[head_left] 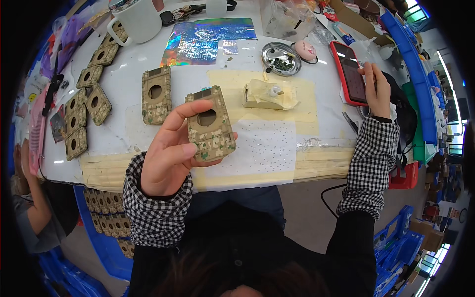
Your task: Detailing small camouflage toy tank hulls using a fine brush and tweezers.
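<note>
My left hand (166,153) grips a camouflage-patterned toy tank hull (215,136) with a round hole in its top, held up over the near part of the table. The fingers and thumb wrap round its sides. A similar loose hull piece (156,111) lies on the table just left of it. My right hand (378,89) rests at the right edge of a phone in a red case (340,64), its fingers extended and the fingertips by the screen. A block wrapped in yellowish tape (257,96), with a small white knob on top, stands between the two hands.
Several more hulls (76,119) lie at the left, and others fill a blue crate (106,252) below the table. A white mug (141,24), holographic sticker sheets (203,44), a metal dish of small dark parts (281,58) and a dotted white sheet (267,148) share the tabletop. Another person's arm (37,198) shows far left.
</note>
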Demonstrator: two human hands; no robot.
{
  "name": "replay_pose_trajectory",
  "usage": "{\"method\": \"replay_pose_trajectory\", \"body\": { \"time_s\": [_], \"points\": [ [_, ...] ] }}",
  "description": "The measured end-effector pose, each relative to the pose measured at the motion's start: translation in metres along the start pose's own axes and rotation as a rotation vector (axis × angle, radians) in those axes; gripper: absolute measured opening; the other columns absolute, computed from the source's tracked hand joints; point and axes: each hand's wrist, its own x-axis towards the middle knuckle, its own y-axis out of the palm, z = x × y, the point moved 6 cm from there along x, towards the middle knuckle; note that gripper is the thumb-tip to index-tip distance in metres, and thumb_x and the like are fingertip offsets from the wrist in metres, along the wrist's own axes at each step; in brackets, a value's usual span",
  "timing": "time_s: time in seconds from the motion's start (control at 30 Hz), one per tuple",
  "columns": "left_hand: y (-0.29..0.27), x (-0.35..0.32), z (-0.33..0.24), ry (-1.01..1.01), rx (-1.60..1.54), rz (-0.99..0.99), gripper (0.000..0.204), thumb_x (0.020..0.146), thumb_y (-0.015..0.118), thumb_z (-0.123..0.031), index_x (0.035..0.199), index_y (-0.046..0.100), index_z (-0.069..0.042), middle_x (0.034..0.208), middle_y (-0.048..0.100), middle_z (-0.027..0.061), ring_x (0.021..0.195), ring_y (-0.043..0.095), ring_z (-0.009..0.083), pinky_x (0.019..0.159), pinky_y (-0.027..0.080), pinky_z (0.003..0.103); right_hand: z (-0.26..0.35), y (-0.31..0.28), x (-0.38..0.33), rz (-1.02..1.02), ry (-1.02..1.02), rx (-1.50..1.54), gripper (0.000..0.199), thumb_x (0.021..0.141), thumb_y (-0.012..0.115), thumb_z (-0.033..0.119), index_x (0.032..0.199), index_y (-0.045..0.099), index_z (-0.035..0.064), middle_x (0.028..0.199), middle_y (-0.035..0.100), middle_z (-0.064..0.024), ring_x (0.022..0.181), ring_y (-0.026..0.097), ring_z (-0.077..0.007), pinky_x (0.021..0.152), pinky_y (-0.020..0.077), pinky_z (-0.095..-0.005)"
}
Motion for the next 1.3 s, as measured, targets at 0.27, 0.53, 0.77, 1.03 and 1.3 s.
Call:
{"method": "replay_pose_trajectory", "body": {
  "time_s": [0.27,0.53,0.77,1.03,1.3],
  "points": [
    [-0.003,-0.002,0.0,0.028,0.024,-0.011,0.065,0.082,0.056,-0.019,0.14,0.03,-0.004,0.14,0.038,0.0227,0.119,0.053,0.037,0.081,0.055,0.03,-0.003,0.005,0.0,-0.033,-0.01,-0.044,0.029,0.098,0.049,0.025,0.093,0.059,-0.0013,0.082,0.068,-0.0145,0.072,0.064,-0.0217,0.069,0.0471,-0.0293],
    [-0.004,-0.001,0.0,0.021,0.027,-0.005,0.064,0.083,0.056,-0.019,0.14,0.03,-0.004,0.14,0.038,0.0225,0.12,0.053,0.0373,0.082,0.055,0.03,0.05,-0.049,-0.015,-0.361,0.098,0.105,0.035,0.1,0.048,0.028,0.087,0.062,-0.0013,0.085,0.071,-0.0069,0.073,0.056,-0.0065,0.071,0.0431,-0.0235],
    [-0.005,-0.001,0.001,0.021,0.033,-0.003,0.064,0.083,0.055,-0.019,0.14,0.03,-0.004,0.14,0.038,0.0231,0.12,0.053,0.0376,0.08,0.055,0.03,0.082,-0.058,-0.059,-0.288,0.098,0.301,0.066,0.1,0.02,0.054,0.096,0.054,-0.0022,0.097,0.067,-0.0189,0.1,0.064,-0.0276,0.097,0.0438,-0.0381],
    [-0.004,-0.001,-0.002,0.03,0.007,-0.01,0.06,0.082,0.054,-0.016,0.137,0.032,-0.003,0.13,0.048,0.0163,0.117,0.056,0.0305,0.092,0.051,0.039,0.116,-0.038,-0.07,-0.166,0.161,0.319,0.096,0.082,0.009,0.079,0.117,0.047,-0.0014,0.102,0.066,-0.0202,0.101,0.063,-0.0263,0.099,0.0407,-0.0388],
    [-0.004,-0.001,-0.002,0.041,0.008,0.016,0.06,0.083,0.053,-0.015,0.138,0.032,-0.003,0.13,0.048,0.0162,0.118,0.055,0.0305,0.093,0.051,0.038,0.094,-0.003,-0.089,-0.219,0.152,0.326,0.082,0.091,0.021,0.069,0.115,0.046,-0.0053,0.093,0.068,-0.0131,0.09,0.063,-0.0188,0.09,0.0443,-0.0335]
  ]
}}
